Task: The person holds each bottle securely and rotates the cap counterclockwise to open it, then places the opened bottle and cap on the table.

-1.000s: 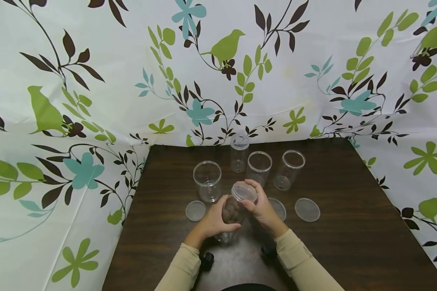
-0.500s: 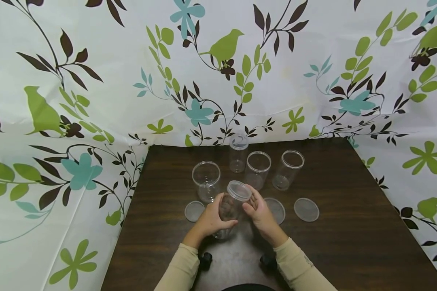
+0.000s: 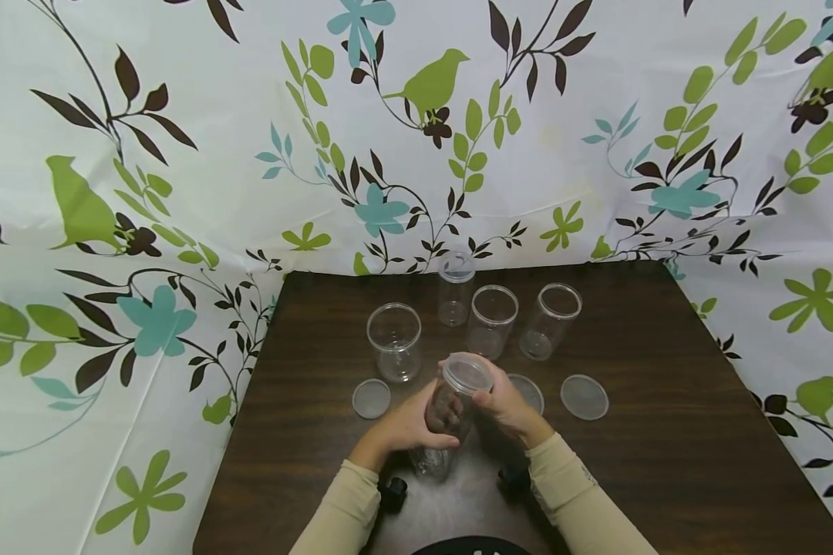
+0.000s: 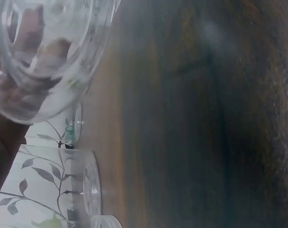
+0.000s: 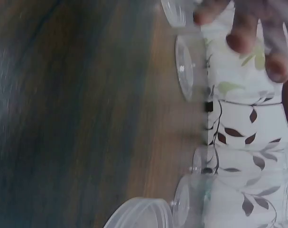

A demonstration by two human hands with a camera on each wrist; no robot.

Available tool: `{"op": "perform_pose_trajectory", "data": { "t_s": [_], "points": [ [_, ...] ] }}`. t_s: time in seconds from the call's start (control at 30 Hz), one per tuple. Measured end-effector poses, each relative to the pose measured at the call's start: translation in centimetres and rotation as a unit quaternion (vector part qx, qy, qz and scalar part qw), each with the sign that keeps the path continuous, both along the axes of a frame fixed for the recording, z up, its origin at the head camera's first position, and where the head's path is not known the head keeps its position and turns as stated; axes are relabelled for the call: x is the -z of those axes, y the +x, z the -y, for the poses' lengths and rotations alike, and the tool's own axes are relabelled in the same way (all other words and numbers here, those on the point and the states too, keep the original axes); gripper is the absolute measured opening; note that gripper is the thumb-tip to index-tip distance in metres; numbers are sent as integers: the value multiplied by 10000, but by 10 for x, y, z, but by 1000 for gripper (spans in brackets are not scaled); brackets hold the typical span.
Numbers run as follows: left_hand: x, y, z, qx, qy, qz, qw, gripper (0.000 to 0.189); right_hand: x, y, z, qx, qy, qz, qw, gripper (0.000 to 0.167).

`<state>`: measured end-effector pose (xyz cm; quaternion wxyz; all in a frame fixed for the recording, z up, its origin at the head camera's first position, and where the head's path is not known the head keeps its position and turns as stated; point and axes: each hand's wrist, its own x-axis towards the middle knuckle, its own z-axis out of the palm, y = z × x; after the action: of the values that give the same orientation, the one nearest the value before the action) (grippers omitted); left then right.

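Observation:
A clear jar (image 3: pixel 451 420), tilted with its top to the right, is held between both hands above the near middle of the table. A translucent lid (image 3: pixel 467 373) sits on its mouth. My left hand (image 3: pixel 411 422) grips the jar's side, thumb in front; in the left wrist view its fingers show through the clear wall. From the other side, my right hand (image 3: pixel 512 405) holds the jar's top, thumb just under the lid's rim and fingers behind. The right wrist view shows these bent fingers (image 5: pixel 242 38) at the upper right.
Behind the hands stand several clear jars, including a wide open jar (image 3: pixel 394 343) and a lidded jar (image 3: pixel 455 289) at the back. Loose lids lie nearer: a left lid (image 3: pixel 371 398), a right lid (image 3: pixel 585 397), and one partly behind the right hand. Patterned cloth (image 3: pixel 416 154) hangs beyond the table.
The jar first shifts slightly left and up, then back right and toward me. My right fingers leave the lid's rim, then close round the jar's top again. The other jars stay put.

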<state>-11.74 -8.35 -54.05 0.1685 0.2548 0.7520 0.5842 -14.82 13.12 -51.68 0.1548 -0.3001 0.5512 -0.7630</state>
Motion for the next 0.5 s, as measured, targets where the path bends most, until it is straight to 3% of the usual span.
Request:
{"op": "perform_pose_trajectory", "data": {
  "t_s": [0.1,0.27,0.4,0.5],
  "points": [
    [-1,0,0,327,378,343,9982,77,2,-4,-4,-492,-148,-12,9987,84],
    [-4,0,3,-150,-101,13,9998,77,4,-6,-4,-446,-98,42,9989,104],
    [-4,-1,3,-357,65,165,9992,76,4,-2,-4,-180,19,223,9996,116],
    [-4,-1,3,-576,177,347,9976,80,4,4,-4,177,20,407,9990,114]
  ]
}}
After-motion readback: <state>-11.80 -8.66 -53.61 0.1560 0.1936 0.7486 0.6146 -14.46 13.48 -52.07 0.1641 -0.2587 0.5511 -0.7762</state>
